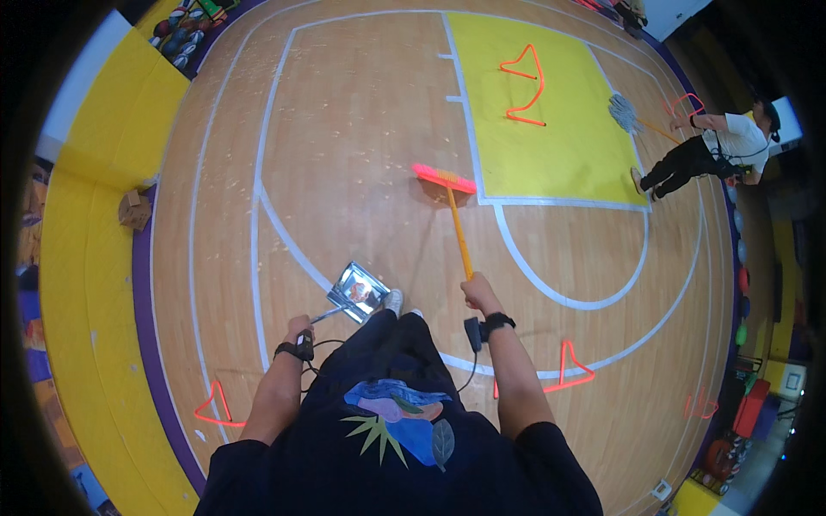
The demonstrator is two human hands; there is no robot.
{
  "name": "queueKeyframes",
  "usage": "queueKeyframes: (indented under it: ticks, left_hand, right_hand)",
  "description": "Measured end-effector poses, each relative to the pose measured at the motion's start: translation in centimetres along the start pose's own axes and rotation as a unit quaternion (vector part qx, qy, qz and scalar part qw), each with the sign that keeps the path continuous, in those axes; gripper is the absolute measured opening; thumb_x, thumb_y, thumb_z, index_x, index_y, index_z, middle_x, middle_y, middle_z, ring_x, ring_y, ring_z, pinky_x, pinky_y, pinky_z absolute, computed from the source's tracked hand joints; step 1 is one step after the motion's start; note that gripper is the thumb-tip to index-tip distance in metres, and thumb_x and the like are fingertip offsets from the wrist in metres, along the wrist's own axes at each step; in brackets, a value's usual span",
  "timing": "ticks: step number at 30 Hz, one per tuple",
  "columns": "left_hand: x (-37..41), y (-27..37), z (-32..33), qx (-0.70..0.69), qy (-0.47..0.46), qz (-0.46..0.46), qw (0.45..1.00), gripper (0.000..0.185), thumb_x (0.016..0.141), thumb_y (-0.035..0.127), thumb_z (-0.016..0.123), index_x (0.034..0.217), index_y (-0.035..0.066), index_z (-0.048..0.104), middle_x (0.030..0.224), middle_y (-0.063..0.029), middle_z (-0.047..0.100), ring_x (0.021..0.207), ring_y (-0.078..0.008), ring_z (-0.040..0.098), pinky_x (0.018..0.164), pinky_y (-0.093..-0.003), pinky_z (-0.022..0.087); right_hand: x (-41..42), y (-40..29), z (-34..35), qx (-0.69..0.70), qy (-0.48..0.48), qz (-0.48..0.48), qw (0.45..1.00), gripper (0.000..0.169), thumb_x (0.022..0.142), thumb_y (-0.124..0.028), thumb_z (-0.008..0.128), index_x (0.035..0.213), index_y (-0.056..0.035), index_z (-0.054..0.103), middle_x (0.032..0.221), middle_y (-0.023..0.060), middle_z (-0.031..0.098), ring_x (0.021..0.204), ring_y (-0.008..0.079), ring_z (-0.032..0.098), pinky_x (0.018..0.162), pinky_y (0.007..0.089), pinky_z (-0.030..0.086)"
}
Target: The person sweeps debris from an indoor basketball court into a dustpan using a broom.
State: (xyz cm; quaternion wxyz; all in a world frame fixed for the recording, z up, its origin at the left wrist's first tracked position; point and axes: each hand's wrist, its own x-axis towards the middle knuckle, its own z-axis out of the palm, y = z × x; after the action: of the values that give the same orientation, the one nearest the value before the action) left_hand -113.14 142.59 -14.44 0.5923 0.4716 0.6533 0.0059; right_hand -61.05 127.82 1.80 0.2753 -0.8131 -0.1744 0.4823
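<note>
My right hand grips the yellow-orange handle of a push broom. Its pink head is out in front of me, just left of the yellow floor area, with a shadow beneath it. In my left hand is the handle of a shiny metal dustpan. The pan lies close by my shoe, and a reddish-orange patch shows on its surface. Small pale bits are scattered over the wooden court floor, mostly ahead and to the left.
Orange hurdles stand on the yellow area, behind my right arm and at lower left. To the right, a person holds a mop. A cardboard box sits by the yellow padded wall. Balls fill the far left corner.
</note>
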Motion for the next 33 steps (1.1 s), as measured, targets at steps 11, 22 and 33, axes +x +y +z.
queueKeyframes:
  ticks: [11,22,33]
  left_hand:
    - [-2.8,10.4,2.3,0.513,0.010,0.111,0.851,0.019,0.060,0.021,0.058,0.070,0.005,0.062,0.067,-0.0161,0.058,0.066,-0.0306,0.058,0.059,-0.0365,0.046]
    - [1.1,11.2,0.8,0.453,0.037,0.077,0.887,0.023,0.054,0.025,0.065,0.068,0.007,0.061,0.070,-0.0141,0.059,0.066,-0.0297,0.058,0.056,-0.0371,0.045]
    - [-2.9,22.4,10.4,0.453,0.103,0.004,0.886,0.017,0.065,0.017,0.053,0.072,0.004,0.060,0.071,-0.0173,0.059,0.067,-0.0315,0.058,0.059,-0.0379,0.045]
  right_hand:
    - [-9.7,-2.2,-6.7,0.089,-0.243,0.169,0.951,0.012,0.074,-0.011,0.052,0.069,-0.0068,0.043,0.050,-0.0015,0.038,0.037,0.0077,0.037,0.031,0.0213,0.028]
    - [0.4,-10.8,-12.5,0.050,-0.106,0.059,0.991,0.009,0.074,-0.010,0.051,0.074,-0.0048,0.043,0.051,0.0000,0.040,0.033,0.0094,0.039,0.029,0.0217,0.030]
    - [8.6,-7.8,-18.4,-0.126,-0.197,0.037,0.972,0.012,0.074,-0.011,0.049,0.064,-0.0060,0.045,0.044,0.0017,0.042,0.033,0.0117,0.040,0.030,0.0244,0.029]
